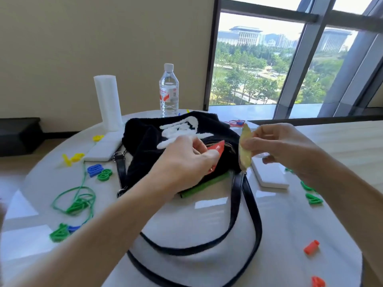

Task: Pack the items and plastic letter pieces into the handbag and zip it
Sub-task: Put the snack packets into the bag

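A black fuzzy handbag with white lettering lies on the round white table, its black straps looping toward me. My left hand pinches a red packet at the bag's opening. My right hand holds a yellowish packet upright just right of the opening. A green packet pokes out from under the bag. Plastic letter pieces lie scattered: yellow, blue, green at left, green and orange at right.
A water bottle and a white foam roll stand behind the bag. White flat boxes lie at the left and the right of it. A green string coils at left. A window fills the right background.
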The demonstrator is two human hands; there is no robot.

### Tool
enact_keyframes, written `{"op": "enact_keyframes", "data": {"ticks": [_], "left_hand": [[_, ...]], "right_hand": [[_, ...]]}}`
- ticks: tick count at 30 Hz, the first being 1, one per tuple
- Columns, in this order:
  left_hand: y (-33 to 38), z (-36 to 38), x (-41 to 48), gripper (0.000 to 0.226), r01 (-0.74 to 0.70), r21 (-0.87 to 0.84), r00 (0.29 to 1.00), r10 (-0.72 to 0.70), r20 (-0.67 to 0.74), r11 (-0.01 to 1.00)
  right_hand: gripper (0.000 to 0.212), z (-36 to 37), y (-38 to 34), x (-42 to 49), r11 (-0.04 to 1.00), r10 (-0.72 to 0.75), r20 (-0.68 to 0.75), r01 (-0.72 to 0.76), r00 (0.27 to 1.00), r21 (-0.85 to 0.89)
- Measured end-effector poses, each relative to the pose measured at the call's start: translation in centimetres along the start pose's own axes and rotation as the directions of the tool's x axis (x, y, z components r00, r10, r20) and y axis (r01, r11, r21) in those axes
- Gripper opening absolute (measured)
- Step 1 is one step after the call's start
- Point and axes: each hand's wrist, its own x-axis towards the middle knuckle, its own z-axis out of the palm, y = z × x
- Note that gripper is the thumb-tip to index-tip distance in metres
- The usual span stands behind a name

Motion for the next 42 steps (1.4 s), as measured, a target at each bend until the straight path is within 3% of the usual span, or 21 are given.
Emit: {"op": "enact_keyframes", "data": {"ticks": [3, 6, 8, 11, 14, 17, 21, 24, 25, 27, 29, 32, 34, 37, 40, 42], "left_hand": [[0.5, -0.2, 0.2, 0.011, 0.014, -0.298, 0.999, -0.024, -0.029, 0.954], [0.4, 0.1, -0.1, 0.025, -0.034, -0.339, 0.999, 0.023, -0.035, 0.940], [0.5, 0.2, -0.3, 0.021, -0.071, -0.350, 0.997, 0.056, -0.052, 0.934], [0.7, 0.0, -0.4, 0.009, -0.089, -0.384, 0.996, 0.072, -0.057, 0.919], [0.7, -0.2, -0.3, 0.029, -0.033, -0.412, 0.998, 0.049, 0.030, 0.911], [0.0, -0.2, -0.2, 0.043, -0.095, -0.324, 0.989, 0.126, 0.078, 0.941], [-0.4, -0.4, 0.0, 0.042, -0.241, -0.164, 0.960, 0.260, 0.104, 0.956], [-1.2, -1.7, 0.7, 0.025, -0.330, 0.153, 0.944, 0.326, 0.051, 0.932], [-1.7, -2.3, 1.1, 0.020, -0.335, 0.348, 0.940, 0.336, 0.060, 0.876], [-2.7, -3.4, 1.5, 0.016, -0.290, 0.712, 0.951, 0.279, 0.137, 0.639], [-3.8, -4.1, 1.5, 0.020, -0.219, 0.887, 0.974, 0.136, 0.178, 0.407], [-5.1, -4.4, 1.6, 0.028, -0.145, 0.916, 0.989, 0.061, 0.132, 0.375], [-5.3, -4.5, 2.0, 0.028, -0.118, 0.901, 0.985, 0.167, 0.051, 0.417], [-4.8, -4.5, 2.3, 0.026, -0.108, 0.826, 0.937, 0.334, -0.101, 0.553], [-4.3, -4.4, 2.6, 0.038, -0.114, 0.790, 0.922, 0.361, -0.141, 0.602], [-4.2, -4.3, 2.7, 0.048, -0.147, 0.776, 0.918, 0.377, -0.124, 0.613]], "right_hand": [[0.031, 1.6, -0.6, 0.1, 0.987, 0.004, 0.027, -0.009, 1.000, 0.159], [0.035, 3.5, -1.1, 0.2, 0.952, -0.021, 0.013, 0.016, 1.000, 0.305], [0.039, 4.3, -1.4, 0.2, 0.914, -0.050, 0.003, 0.044, 0.999, 0.404], [0.053, 4.5, -1.4, 0.1, 0.916, -0.088, -0.017, 0.087, 0.996, 0.390], [0.039, 4.4, -0.8, 0.3, 0.951, -0.089, -0.086, 0.110, 0.992, 0.287], [0.025, 4.5, -0.4, 0.8, 0.979, -0.093, -0.157, 0.119, 0.983, 0.168], [0.022, 5.1, -0.3, 0.9, 0.984, -0.146, -0.224, 0.164, 0.964, 0.065], [0.030, 4.7, -0.2, 1.1, 0.986, -0.140, -0.304, 0.162, 0.942, 0.048], [0.033, 4.6, 0.0, 1.3, 0.987, -0.128, -0.319, 0.152, 0.939, 0.050], [0.036, 4.3, 0.4, 1.6, 0.989, -0.113, -0.329, 0.136, 0.938, 0.049], [0.033, 4.3, 0.9, 1.7, 0.990, -0.107, -0.334, 0.130, 0.936, 0.046], [0.023, 4.6, 1.1, 1.6, 0.989, -0.134, -0.336, 0.146, 0.932, 0.010], [0.020, 4.9, 1.0, 1.6, 0.982, -0.184, -0.341, 0.190, 0.922, -0.015], [0.018, 5.6, 0.6, 1.7, 0.935, -0.347, -0.344, 0.292, 0.872, -0.202], [0.015, 7.2, 0.5, 1.2, 0.872, -0.468, -0.272, 0.390, 0.841, -0.295], [0.016, 8.4, 0.5, 0.9, 0.784, -0.564, -0.226, 0.429, 0.794, -0.448]]}}
